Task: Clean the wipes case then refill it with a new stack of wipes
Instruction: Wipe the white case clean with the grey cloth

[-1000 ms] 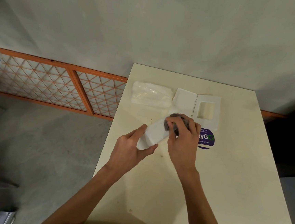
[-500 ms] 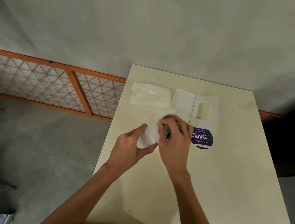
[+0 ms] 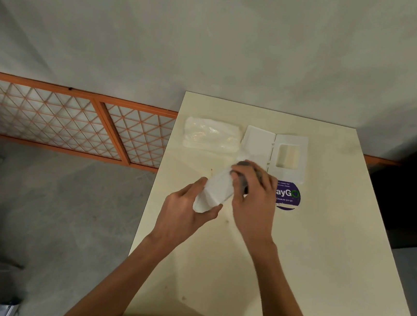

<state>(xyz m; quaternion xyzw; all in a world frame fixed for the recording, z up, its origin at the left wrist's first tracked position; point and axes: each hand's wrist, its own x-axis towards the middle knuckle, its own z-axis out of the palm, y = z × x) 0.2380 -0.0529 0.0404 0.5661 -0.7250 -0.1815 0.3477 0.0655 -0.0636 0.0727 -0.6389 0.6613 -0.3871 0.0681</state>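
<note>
Two hands at work above your table (image 3: 318, 268), a smooth cream rectangular top with faint scuffs and specks, set against a matte grey plastered wall (image 3: 212, 44). Grey concrete floor (image 3: 59, 207) to the left; along the wall's foot, an orange-framed lattice (image 3: 62, 117) of diamond mesh over pale panels. Item: case (image 3: 215, 192), white plastic, oblong with rounded corners, held tilted just above the table's middle. Your left hand (image 3: 185, 213) grips its near end, thumb on one side and fingers on the other. Item: cloth (image 3: 244, 164), dark grey, bunched. Your right hand (image 3: 254, 202) curls round it and presses it to the case's far end. Item: wipes (image 3: 210, 134), a soft white stack in crinkled clear wrap, at the far left edge. Item: lid (image 3: 261, 145), flat white plastic, flap open beside a rectangular opening, just right of the wipes. Item: sticker (image 3: 288, 196), round, purple, partly hidden by your right hand.
</note>
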